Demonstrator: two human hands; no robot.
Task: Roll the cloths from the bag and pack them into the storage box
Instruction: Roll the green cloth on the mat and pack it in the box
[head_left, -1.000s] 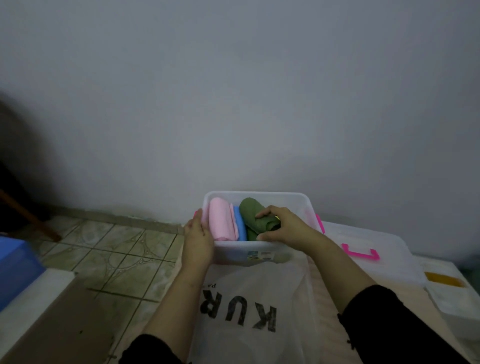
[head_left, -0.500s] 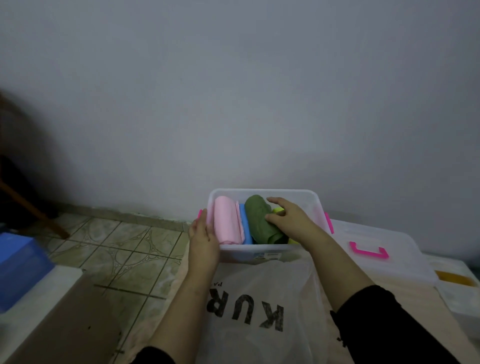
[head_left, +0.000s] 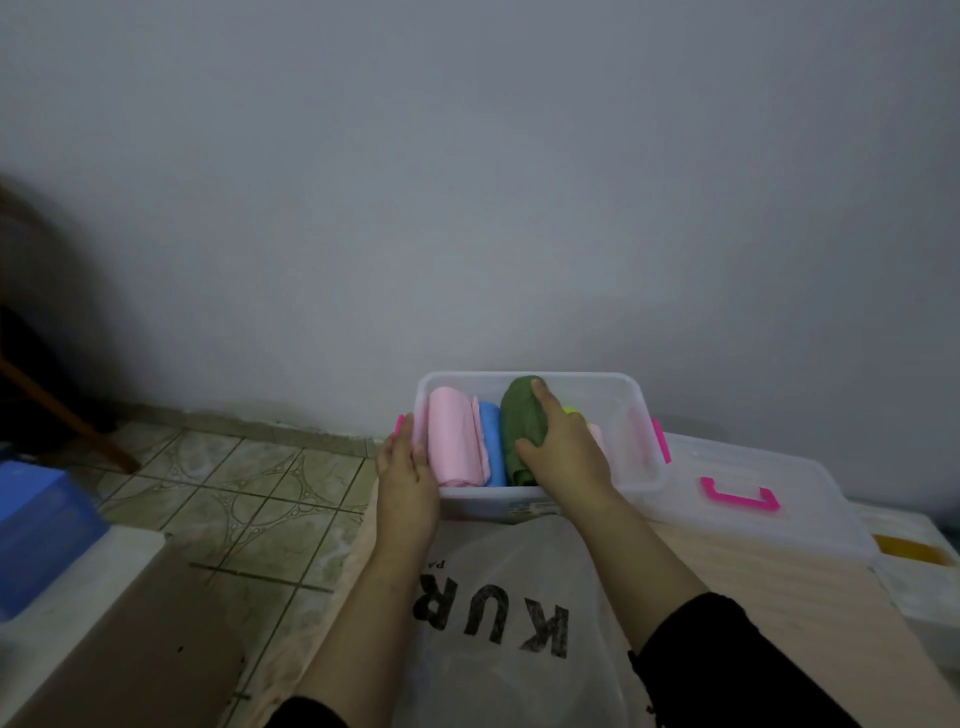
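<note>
Packing step, green roll (head_left: 522, 426) going into the box (head_left: 631, 387). My right hand (head_left: 563, 452) lies over the roll, fingers curled round it, thumb on its near end, pressing it down beside the blue roll (head_left: 492, 441). Blue is wedged between green and the pink roll (head_left: 457, 441), which sits against the box's left wall. All three lie side by side, long axis running away from me.

My left hand (head_left: 408, 470) is flat, fingers straight, pressed on the outside of the box's left wall near the pink latch (head_left: 400, 427). It holds nothing, just braces the box against the push.

Something yellow-green and something pale pink show just past my right hand, touching green; mostly hidden, can't tell if rolled. Right part of the box looks free.

Box sits at the far edge of the surface (head_left: 779, 587), by the wall. The bag (head_left: 519, 597) lies flat just in front of it, between my forearms. Looks thin; can't tell if any cloth is left inside. Lid (head_left: 779, 483) with pink handle (head_left: 740, 496) lies right of the box, touching it.

My read: green is nearly seated. Next: let go without the roll springing open, keep it tight against blue, then check the bag. If there's another cloth, roll it and fill the right side.
</note>
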